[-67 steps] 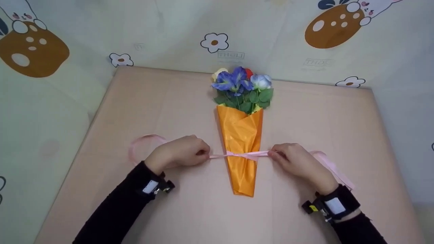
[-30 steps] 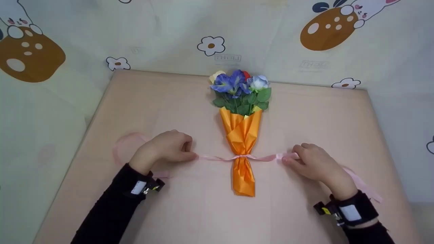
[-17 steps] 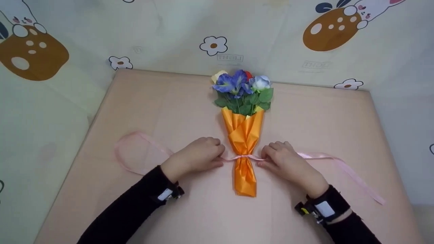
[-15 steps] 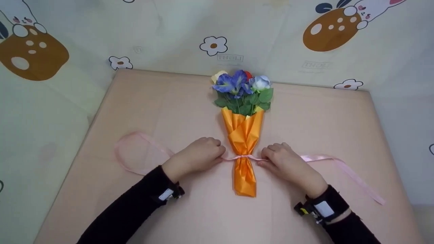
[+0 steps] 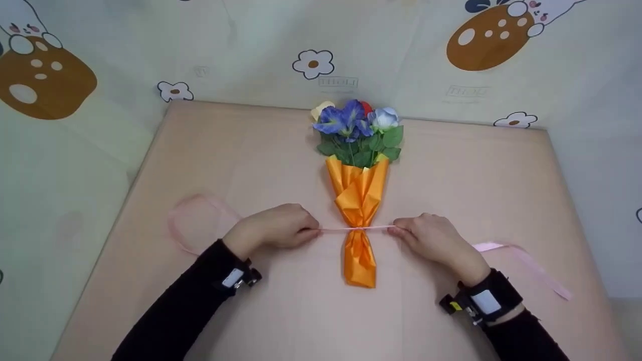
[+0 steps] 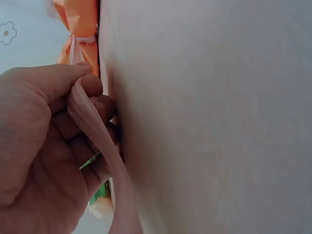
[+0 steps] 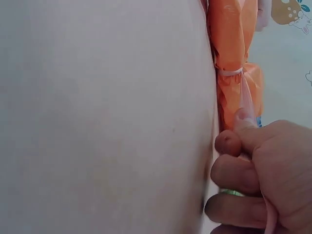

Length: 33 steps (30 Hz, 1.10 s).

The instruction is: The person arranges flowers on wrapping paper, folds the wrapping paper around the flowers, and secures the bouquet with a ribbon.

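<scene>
A bouquet (image 5: 351, 125) of blue, white, red and cream flowers lies in orange wrapping paper (image 5: 359, 195) at the middle of the table. Pink ribbon (image 5: 336, 229) runs taut across the paper and cinches it into a narrow waist. On the left, my left hand (image 5: 276, 225) pinches one side of the ribbon between thumb and forefinger; its tail (image 6: 102, 136) hangs past the palm in the left wrist view. My right hand (image 5: 431, 238) pinches the other side, close to the paper. In the right wrist view the ribbon band (image 7: 230, 72) circles the gathered paper.
The table has a plain beige cover (image 5: 311, 321). A loop of loose ribbon (image 5: 173, 220) lies to the left, and a ribbon tail (image 5: 536, 265) lies to the right. A patterned wall covering (image 5: 241, 50) rises behind the table's back edge.
The paper, wide and flat at first, has been drawn into a waist by the ribbon. My hands spread apart, came in close, and have now parted slightly, pulling the ribbon from slack to straight.
</scene>
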Each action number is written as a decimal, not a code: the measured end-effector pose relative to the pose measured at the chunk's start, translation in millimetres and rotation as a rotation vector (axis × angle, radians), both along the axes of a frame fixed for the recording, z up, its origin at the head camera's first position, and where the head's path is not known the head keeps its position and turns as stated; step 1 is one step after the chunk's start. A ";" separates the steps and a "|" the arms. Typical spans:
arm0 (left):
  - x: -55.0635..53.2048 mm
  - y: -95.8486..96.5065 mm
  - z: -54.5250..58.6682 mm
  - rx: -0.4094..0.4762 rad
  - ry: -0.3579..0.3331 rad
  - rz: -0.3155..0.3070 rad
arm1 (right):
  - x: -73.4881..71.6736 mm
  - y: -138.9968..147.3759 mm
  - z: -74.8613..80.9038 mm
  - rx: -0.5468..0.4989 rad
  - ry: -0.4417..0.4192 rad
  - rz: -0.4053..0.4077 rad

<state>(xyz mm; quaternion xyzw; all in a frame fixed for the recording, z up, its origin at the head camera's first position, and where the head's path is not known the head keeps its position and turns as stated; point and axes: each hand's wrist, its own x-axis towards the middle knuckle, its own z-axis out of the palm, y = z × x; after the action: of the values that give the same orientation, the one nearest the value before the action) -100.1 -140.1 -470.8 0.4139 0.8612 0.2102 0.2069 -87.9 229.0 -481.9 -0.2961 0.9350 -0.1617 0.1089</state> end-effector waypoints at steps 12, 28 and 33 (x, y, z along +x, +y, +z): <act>-3.2 -20.5 -1.9 0.038 -0.108 0.022 | -3.0 10.3 -0.1 -0.047 -0.029 0.026; -10.2 -20.2 16.3 0.070 -0.316 0.170 | -5.0 10.3 22.8 -0.023 -0.225 -0.083; -13.0 -27.1 40.2 0.217 -0.320 0.170 | -11.4 13.9 37.4 -0.076 -0.349 -0.127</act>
<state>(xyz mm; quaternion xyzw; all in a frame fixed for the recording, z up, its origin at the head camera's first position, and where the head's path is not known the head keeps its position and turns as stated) -113.1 -167.2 -430.7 0.3208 0.8215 0.3816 0.2766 -99.3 242.8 -444.4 -0.2079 0.9121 -0.2523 0.2475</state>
